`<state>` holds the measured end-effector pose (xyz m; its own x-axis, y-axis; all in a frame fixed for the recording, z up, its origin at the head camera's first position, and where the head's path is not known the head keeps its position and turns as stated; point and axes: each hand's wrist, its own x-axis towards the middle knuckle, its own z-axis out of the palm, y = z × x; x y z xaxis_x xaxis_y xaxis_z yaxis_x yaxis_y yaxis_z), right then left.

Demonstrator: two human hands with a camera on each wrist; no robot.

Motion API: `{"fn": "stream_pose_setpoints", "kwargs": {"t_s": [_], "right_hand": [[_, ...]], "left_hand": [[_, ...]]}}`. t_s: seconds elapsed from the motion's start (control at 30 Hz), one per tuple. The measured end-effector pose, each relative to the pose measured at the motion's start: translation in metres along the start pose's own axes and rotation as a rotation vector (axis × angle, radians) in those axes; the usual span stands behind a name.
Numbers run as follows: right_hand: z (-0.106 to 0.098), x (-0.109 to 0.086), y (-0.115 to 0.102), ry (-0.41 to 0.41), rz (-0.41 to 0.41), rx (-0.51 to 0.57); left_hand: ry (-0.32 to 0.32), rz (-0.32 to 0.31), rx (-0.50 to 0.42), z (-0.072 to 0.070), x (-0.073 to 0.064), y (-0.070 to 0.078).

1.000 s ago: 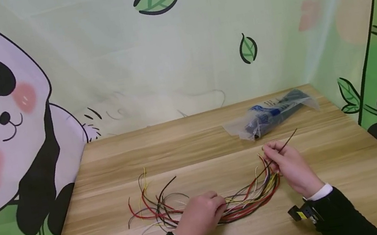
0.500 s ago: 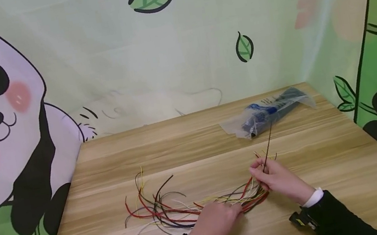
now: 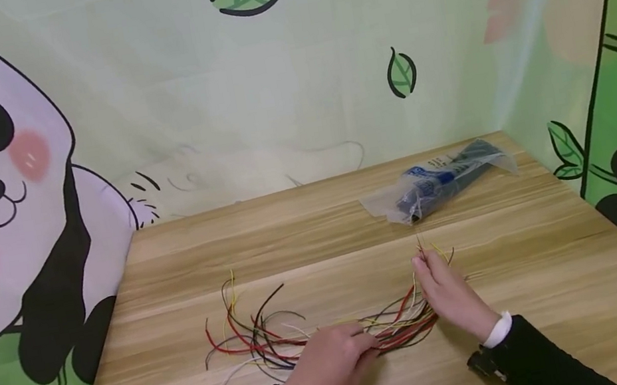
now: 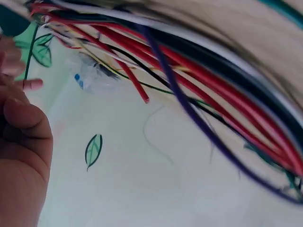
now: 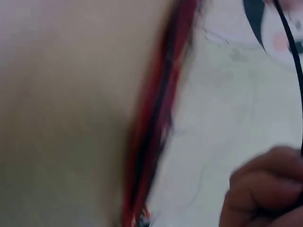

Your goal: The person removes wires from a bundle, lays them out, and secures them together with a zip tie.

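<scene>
A loose bundle of thin electrical wires (image 3: 406, 333), red, black, yellow and white, lies across the table in the head view. My left hand (image 3: 332, 360) is over its middle, fingers curled down with the fingertips at the strands. At the bundle's right end, my right hand (image 3: 452, 294) pinches a dark wire whose thin tip points up past the fingertips. Curled fingers hold a black wire (image 5: 294, 56) in the right wrist view. In the left wrist view, a dark purple-blue wire (image 4: 173, 90) crosses the red ones. My left palm hides part of the bundle.
A clear plastic bag (image 3: 437, 182) with dark contents and blue print lies at the back right of the wooden table (image 3: 201, 243). Loose wire ends fan out to the left. A printed panda backdrop (image 3: 174, 106) stands behind the table.
My right hand has moved left and turned, and its dark wire has swung from pointing right to pointing away. My left hand slid right along the bundle, then back left.
</scene>
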<state>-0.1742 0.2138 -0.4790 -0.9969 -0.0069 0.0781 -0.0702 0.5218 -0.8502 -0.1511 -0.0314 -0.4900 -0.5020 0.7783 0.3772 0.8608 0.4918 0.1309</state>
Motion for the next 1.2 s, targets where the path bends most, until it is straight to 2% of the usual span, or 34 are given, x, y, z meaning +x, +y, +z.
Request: {"fn": "stream_pose_setpoints", "kwargs": {"t_s": [0.1, 0.2, 0.3, 0.37, 0.47, 0.57, 0.6, 0.7, 0.8, 0.87, 0.93, 1.1, 1.2], "right_hand": [[0.009, -0.007, -0.005, 0.061, -0.096, -0.103], [0.014, -0.009, -0.008, 0.118, -0.207, -0.231], [0.016, -0.009, -0.008, 0.109, -0.293, -0.403], [0.017, -0.009, -0.007, 0.084, -0.320, -0.476], [0.018, -0.009, -0.007, 0.091, -0.330, -0.517], [0.017, -0.008, -0.008, 0.151, -0.348, -0.502], [0.016, -0.007, -0.008, 0.169, -0.371, -0.507], [0.012, -0.007, -0.007, 0.224, -0.520, -0.557], [0.008, -0.009, -0.004, 0.156, -0.621, -0.626], [0.007, -0.011, -0.002, 0.084, -0.628, -0.643], [0.006, -0.015, -0.001, 0.018, -0.597, -0.636], [0.007, -0.020, 0.001, -0.003, -0.590, -0.602], [0.003, -0.022, 0.001, -0.074, -0.516, -0.548]], "left_hand": [[0.021, 0.030, -0.082, -0.003, 0.001, 0.000], [0.006, 0.071, -0.098, -0.002, 0.002, 0.000], [-0.009, 0.101, -0.091, 0.000, 0.005, 0.001], [-0.015, 0.110, -0.089, 0.001, 0.006, 0.002], [-0.042, 0.113, -0.090, 0.002, 0.007, 0.004], [-0.087, 0.121, -0.090, 0.003, 0.007, 0.006], [-0.101, 0.127, -0.086, 0.003, 0.008, 0.006], [-0.135, 0.141, -0.077, 0.006, 0.008, 0.009], [-0.152, 0.139, -0.072, 0.009, 0.008, 0.010], [-0.156, 0.135, -0.076, 0.010, 0.007, 0.009], [-0.152, 0.125, -0.083, 0.010, 0.004, 0.006], [-0.136, 0.074, -0.101, 0.005, -0.002, -0.001], [-0.135, 0.036, -0.101, 0.000, -0.003, -0.005]]}}
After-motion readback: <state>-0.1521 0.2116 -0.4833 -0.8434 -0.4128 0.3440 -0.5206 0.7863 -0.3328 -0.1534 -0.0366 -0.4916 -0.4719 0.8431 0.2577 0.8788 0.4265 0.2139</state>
